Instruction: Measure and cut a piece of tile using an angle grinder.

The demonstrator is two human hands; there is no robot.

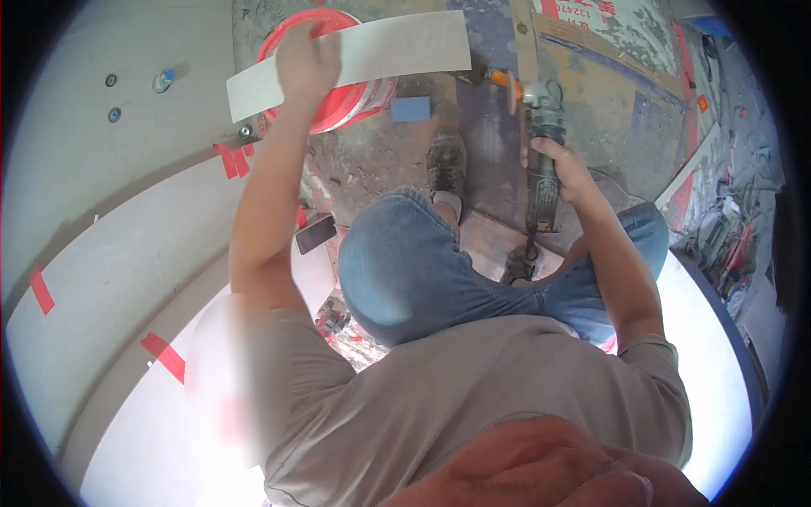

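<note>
The left hand (pixel 308 66) is lying across a long pale strip (pixel 405 46), which is resting on a red bucket (pixel 342 106) beneath that hand; whether its fingers are curling under the strip's far edge, I cannot tell. The strip is reaching out past the left hand on both sides, further toward the right hand's side. The right hand (pixel 570 171) is grasping the body of an angle grinder (pixel 547 125), whose head is sitting just beyond those fingers, with an orange piece (pixel 500 79) jutting toward the left hand's side. Between the two hands, a blue block (pixel 410 108) is lying close beside the bucket, and a shoe (pixel 446 160) is standing nearer the person. A phone (pixel 317 235) is lying just beside the left forearm, nearer the person than the left hand.
</note>
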